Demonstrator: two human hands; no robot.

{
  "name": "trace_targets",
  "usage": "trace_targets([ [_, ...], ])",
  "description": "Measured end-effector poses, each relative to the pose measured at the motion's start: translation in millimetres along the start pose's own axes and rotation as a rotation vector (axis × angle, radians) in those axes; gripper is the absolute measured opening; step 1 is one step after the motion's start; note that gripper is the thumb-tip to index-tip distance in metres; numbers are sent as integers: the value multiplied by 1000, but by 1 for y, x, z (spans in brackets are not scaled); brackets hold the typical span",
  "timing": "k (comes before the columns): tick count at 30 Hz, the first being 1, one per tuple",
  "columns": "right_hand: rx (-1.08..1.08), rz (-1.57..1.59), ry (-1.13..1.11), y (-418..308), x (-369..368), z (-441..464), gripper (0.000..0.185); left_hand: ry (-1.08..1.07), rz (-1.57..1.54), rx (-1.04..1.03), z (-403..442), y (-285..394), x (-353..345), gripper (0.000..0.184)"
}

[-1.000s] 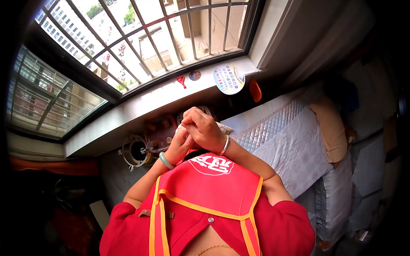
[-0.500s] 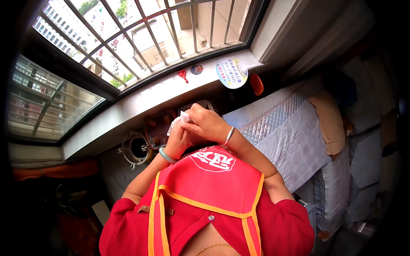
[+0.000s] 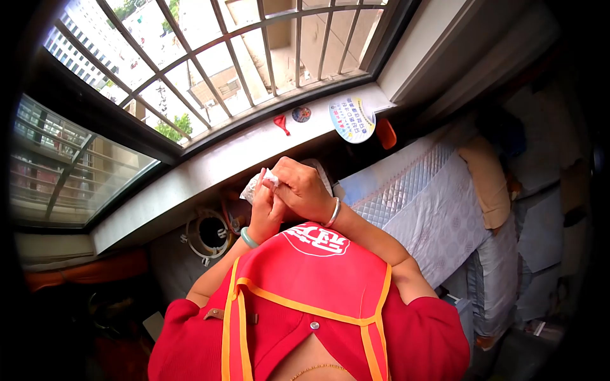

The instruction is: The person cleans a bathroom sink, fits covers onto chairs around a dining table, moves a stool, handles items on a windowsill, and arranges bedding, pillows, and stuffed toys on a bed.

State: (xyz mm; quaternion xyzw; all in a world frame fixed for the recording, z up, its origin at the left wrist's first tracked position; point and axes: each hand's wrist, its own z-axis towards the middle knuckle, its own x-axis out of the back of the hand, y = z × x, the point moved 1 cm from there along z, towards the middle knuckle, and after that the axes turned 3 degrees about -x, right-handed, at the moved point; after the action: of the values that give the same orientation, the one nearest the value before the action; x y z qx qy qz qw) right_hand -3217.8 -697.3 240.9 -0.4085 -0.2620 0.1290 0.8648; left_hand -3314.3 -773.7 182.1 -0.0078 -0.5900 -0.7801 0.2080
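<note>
Both hands meet in front of the red apron (image 3: 343, 279), over the ledge's near side. A small crumpled white wrapping (image 3: 250, 189), thin like tissue or plastic film, sticks out to the left of my fingers. My left hand (image 3: 267, 208), with a green bangle at its wrist, is closed around the lower part of it. From above, my right hand (image 3: 302, 188), wearing a silver bangle, pinches a white tip of it between thumb and curled fingers. Whatever may be inside the wrapping is hidden by the fingers.
On the window ledge (image 3: 222, 150) lie a red balloon-like piece (image 3: 281, 124), a round patterned disc (image 3: 301, 114) and a round printed fan (image 3: 351, 120). A bed with a pale quilt (image 3: 426, 209) stands at right. A round white-rimmed object (image 3: 211, 233) sits at lower left.
The view has shifted slightly, so the ledge items appear farther right and lower. More of the white wrapping now shows left of my fingers. Both hands stay together on it.
</note>
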Motion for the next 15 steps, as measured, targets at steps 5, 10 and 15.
trace_targets([
  [5, -105, 97, 49, 8, -20, 14, 12, -39, -69, 11, 13, -21, 17, 21],
  [10, -279, 64, -73, 43, -39, 30, 13, -157, 26, -4, 44, -54, 46, 24],
  [15, -176, 55, -82, 78, -73, 69, 15, -140, 122, -86, 84, -91, 84, 24],
])
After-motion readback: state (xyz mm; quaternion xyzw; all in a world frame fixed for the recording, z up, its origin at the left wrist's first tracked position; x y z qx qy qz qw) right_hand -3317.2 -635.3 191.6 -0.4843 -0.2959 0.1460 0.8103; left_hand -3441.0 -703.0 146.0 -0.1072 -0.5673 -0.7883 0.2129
